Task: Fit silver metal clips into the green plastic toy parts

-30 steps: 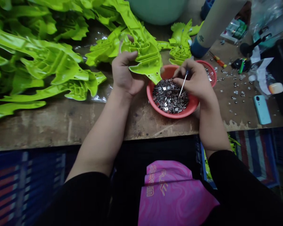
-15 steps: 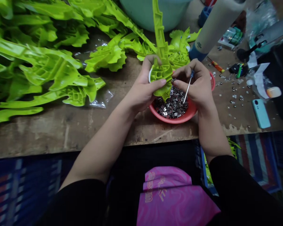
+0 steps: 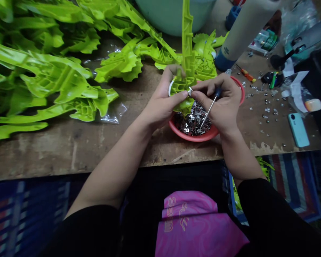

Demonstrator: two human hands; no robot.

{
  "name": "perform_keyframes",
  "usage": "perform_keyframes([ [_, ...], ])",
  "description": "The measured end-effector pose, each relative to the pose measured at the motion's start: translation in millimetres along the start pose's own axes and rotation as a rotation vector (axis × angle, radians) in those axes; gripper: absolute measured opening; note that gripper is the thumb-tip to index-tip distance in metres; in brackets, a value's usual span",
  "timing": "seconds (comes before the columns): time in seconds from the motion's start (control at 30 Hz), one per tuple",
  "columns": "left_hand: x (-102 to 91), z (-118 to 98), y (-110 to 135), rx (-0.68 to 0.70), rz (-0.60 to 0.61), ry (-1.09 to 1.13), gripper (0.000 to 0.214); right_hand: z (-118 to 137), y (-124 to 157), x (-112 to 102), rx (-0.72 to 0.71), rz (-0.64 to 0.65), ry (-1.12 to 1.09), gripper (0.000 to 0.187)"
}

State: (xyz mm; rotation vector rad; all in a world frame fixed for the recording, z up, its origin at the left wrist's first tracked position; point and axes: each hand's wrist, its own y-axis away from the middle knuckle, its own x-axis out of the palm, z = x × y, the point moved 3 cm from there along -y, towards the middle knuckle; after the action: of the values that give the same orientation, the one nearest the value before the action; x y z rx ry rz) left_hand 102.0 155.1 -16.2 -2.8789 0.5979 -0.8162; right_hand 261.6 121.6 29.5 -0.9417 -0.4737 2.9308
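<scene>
My left hand (image 3: 162, 101) is closed around the lower end of a long lime-green plastic part (image 3: 187, 53), which stands upright over a red bowl (image 3: 192, 136) full of small metal pieces. My right hand (image 3: 219, 101) pinches a small metal piece (image 3: 189, 90) against the green part with thumb and forefinger. The same hand also holds a thin screwdriver (image 3: 209, 109), whose shaft slants down over the bowl.
A big heap of lime-green plastic parts (image 3: 42, 71) fills the left and back of the worn wooden bench (image 3: 96, 142). Loose screws (image 3: 264, 107), a light-blue phone (image 3: 298, 129), a small screwdriver (image 3: 244, 74) and a white-and-blue cylinder (image 3: 240, 28) lie to the right. A teal tub (image 3: 171, 12) stands behind.
The green part went from lying tilted in my left hand to standing upright over the bowl. My right hand left the bowl and brought a small metal piece up to the part.
</scene>
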Motion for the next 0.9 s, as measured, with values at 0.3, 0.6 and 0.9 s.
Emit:
perform_keyframes([
  [0.3,3.1,-6.5,4.1,0.008,-0.012,-0.02,0.059,-0.6,-3.1,-3.7,0.038,0.068,-0.083,0.033],
  [0.6,18.5,0.2,11.1,0.067,0.036,-0.033,0.069,-1.3,2.8,-2.9,-0.035,-0.011,0.037,0.027],
  [0.9,15.4,6.9,9.1,0.096,-0.009,-0.024,0.071,2.0,9.0,-2.3,-0.021,-0.066,0.093,0.022],
])
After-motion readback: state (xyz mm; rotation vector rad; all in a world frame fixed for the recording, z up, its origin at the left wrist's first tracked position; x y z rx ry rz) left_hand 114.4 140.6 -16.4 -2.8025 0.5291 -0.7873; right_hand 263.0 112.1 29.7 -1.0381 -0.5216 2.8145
